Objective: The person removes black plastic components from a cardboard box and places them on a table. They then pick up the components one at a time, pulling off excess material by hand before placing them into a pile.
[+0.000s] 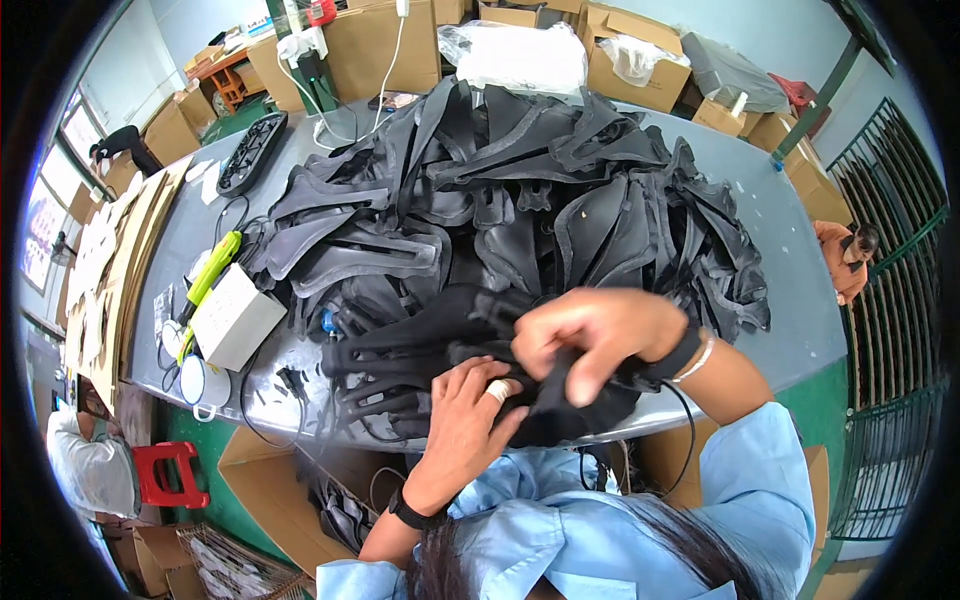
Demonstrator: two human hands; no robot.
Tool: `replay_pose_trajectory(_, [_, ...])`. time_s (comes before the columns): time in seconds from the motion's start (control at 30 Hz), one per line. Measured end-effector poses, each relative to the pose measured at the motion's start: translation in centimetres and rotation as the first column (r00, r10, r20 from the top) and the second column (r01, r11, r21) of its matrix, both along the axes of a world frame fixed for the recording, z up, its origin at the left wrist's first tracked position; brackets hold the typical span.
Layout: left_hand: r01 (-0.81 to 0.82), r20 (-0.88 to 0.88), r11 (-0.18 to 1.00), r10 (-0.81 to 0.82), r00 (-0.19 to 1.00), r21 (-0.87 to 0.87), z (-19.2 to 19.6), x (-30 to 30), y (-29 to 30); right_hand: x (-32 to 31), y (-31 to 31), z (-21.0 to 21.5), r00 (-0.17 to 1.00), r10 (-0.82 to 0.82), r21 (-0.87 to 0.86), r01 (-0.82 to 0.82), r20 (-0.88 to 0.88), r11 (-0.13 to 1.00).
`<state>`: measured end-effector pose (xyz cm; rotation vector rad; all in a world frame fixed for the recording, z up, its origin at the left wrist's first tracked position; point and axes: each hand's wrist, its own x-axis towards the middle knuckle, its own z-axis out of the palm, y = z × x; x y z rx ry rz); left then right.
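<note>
At the near edge of the table, several black, soft-looking pieces lie bunched together. My left hand, with a ring-like white band on one finger, presses its bent fingers down on the dark material. Just right of it, my right hand is closed and smeared by motion. Dark material hangs beneath that hand, and its fingers seem to grip it, though the exact hold is blurred. Beyond both hands rises a big heap of black moulded, curved pieces with grey edges.
On the grey table, left of the heap, are a white box, a yellow-green tool, a white mug, cables and a black tray. Open cardboard boxes stand below the near edge. Another person is at the right.
</note>
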<state>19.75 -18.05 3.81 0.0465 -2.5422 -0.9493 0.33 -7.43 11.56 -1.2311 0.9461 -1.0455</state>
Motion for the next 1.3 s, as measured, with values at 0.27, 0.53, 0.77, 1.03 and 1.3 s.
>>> replay_pose_trajectory(0.27, [-0.192, -0.145, 0.954, 0.229, 0.963, 0.228, -1.5, 0.7, 0.0, -3.4, 6.4, 10.0, 0.548, -0.821, -0.663, 0.676, 0.160, 0.322])
replay_pose_trajectory(0.53, [-0.242, -0.148, 0.941, 0.281, 0.948, 0.236, -1.7, 1.9, 0.2, 0.0, -7.9, 10.2, 0.151, -0.962, -0.897, -0.418, -0.226, 0.145])
replay_pose_trajectory(0.77, [-0.558, -0.187, 0.784, 0.612, 0.768, 0.272, -1.3, 3.4, -2.4, -0.2, -12.4, 0.8, 0.032, -0.736, -0.689, -0.380, -0.676, 0.617])
replay_pose_trajectory(1.03, [-0.477, -0.283, 0.840, 0.538, 0.794, 0.260, -1.3, 2.3, -2.4, 2.0, -8.5, -4.3, 0.388, -0.052, -0.195, -0.341, -0.920, 0.920])
replay_pose_trajectory(1.3, [-0.424, -0.251, 0.850, 0.504, 0.826, 0.313, -1.3, 0.7, -2.0, 1.7, -10.3, -5.0, 0.168, 0.053, -0.015, -0.381, -0.984, 0.924])
